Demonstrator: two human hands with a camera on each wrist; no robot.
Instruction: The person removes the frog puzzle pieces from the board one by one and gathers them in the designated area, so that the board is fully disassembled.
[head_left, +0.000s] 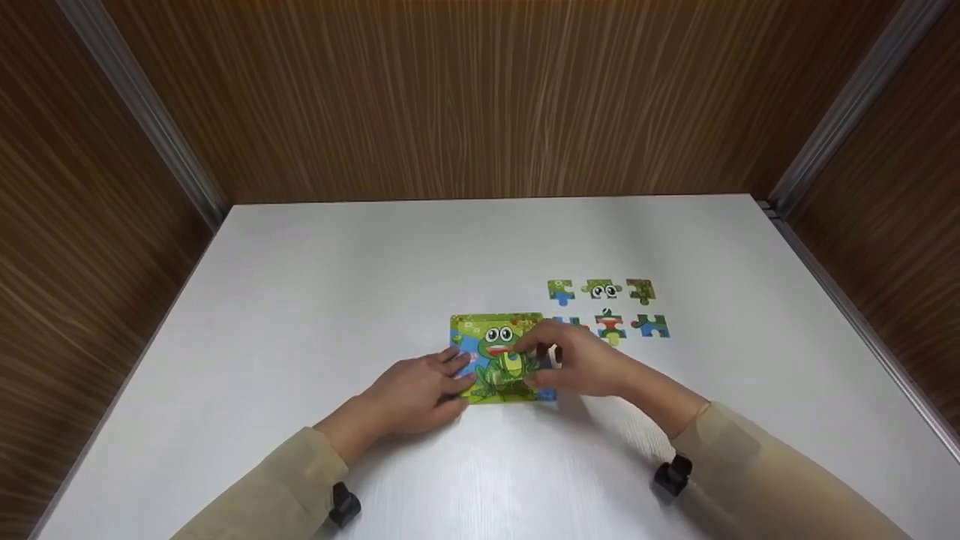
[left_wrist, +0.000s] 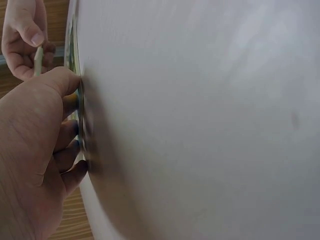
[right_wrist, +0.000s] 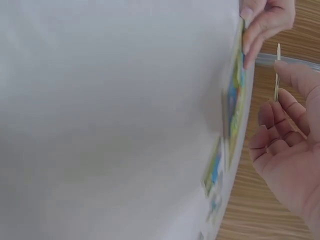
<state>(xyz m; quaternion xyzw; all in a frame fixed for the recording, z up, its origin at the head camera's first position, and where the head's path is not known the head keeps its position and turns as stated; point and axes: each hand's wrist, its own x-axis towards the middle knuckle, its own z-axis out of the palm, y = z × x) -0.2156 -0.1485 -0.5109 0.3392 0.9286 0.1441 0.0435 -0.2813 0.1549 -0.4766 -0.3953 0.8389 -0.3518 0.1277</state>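
A square puzzle board [head_left: 480, 324] with a printed green frog lies on the white table. Spread over its left edge, the fingers of my left hand [head_left: 416, 394] rest on the board. Above the frog's body, my right hand [head_left: 592, 364] pinches a thin puzzle piece [right_wrist: 277, 75] between thumb and forefinger. The right wrist view shows that piece edge-on, raised off the board, so its printed face is hidden there. In the left wrist view the same piece appears beyond my left hand [left_wrist: 35, 135], whose fingertips touch the board's edge.
Loose puzzle pieces lie in two rows to the right of the board, among them one with the frog's eyes [head_left: 602, 290] and one with its red mouth [head_left: 610, 325]. My right hand partly covers the lower row's left piece. Wood-grain panels [head_left: 480, 97] enclose the white table [head_left: 337, 262].
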